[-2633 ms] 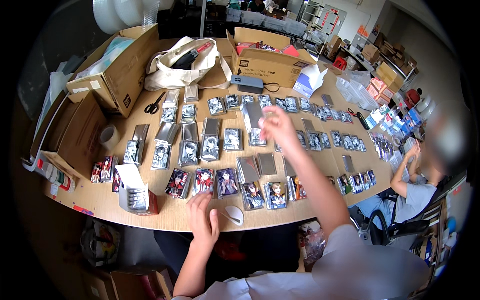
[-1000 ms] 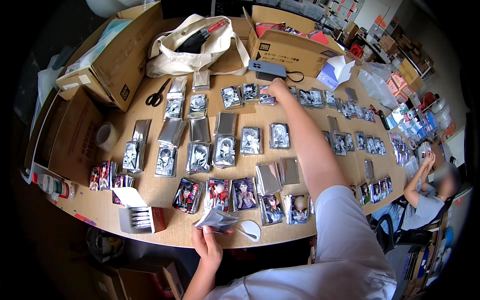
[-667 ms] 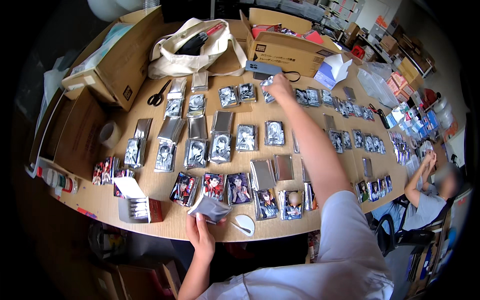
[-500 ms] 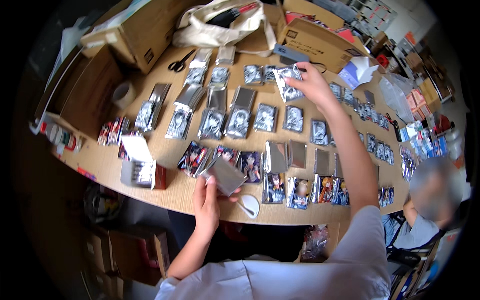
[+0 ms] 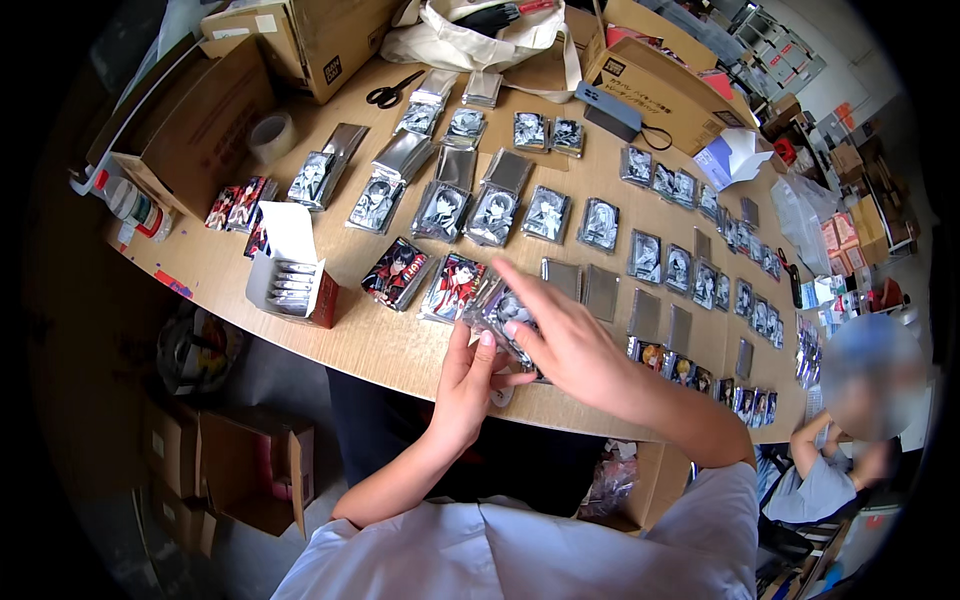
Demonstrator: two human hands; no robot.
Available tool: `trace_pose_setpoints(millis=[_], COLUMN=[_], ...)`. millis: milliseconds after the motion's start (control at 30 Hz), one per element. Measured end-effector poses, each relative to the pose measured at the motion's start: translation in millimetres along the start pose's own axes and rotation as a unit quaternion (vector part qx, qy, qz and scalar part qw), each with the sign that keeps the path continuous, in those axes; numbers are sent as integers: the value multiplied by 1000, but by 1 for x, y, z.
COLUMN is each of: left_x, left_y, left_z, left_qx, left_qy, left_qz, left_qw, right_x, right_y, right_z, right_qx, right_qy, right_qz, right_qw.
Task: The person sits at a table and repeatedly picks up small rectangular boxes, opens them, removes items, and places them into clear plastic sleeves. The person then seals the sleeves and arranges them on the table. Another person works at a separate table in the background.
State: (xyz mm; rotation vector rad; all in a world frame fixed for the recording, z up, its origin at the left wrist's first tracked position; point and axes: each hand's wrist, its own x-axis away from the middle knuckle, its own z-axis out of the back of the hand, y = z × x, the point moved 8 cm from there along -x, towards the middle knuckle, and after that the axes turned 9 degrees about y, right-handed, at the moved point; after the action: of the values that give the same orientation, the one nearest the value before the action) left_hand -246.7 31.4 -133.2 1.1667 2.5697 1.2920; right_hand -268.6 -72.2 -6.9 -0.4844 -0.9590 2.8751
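My left hand [image 5: 466, 385] grips a small stack of shiny foil packets [image 5: 490, 312] above the table's near edge. Over that stack, my right hand [image 5: 572, 345] closes on its top packet, its thumb and extended forefinger at either side. A grey character picture partly shows on the packets; my fingers cover the rest. Just beyond my hands lie red-and-black picture packets [image 5: 455, 285] and another such pile [image 5: 397, 272]. Piles of black-and-white picture packets [image 5: 492, 215] stand in rows farther back, some beside plain silver ones [image 5: 508, 170].
To the left stands an open small box [image 5: 320, 300] with packets inside. Scissors [image 5: 394, 89], a tape roll [image 5: 271, 137], a bottle [image 5: 135, 208], a cloth bag [image 5: 480, 45] and a cardboard box [image 5: 655, 90] line the edges. Another person [image 5: 815, 480] sits at right.
My right hand has come back from the far middle rows with a black-and-white packet and now meets my left hand. The view has shifted slightly.
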Motion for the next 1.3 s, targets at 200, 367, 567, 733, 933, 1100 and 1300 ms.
trace_pose_setpoints(millis=[200,367,567,733,933,1100,1300], left_x=[4,-1,-1,18,23,24,26], left_y=[8,12,42,70,100,94,91], left_z=[5,8,7,60,97,92,95], left_qx=[-39,-38,-98,-273,-494,-540,-558], left_qy=[-19,-45,-62,48,111,114,113], left_qz=[-4,2,-76,-304,-545,-574,-588], left_qw=[999,998,990,911,669,605,575], right_x=[-2,-23,-75,-158,-202,-215,-222], right_y=[-3,-2,25,185,331,355,351], right_z=[-12,-4,1,88,112,98,96], right_qx=[91,53,79,232,320,332,339], right_qy=[-93,-148,-134,75,115,115,35], right_qz=[-2,-66,-76,-194,-303,-344,-341], right_qw=[992,985,985,950,890,871,876])
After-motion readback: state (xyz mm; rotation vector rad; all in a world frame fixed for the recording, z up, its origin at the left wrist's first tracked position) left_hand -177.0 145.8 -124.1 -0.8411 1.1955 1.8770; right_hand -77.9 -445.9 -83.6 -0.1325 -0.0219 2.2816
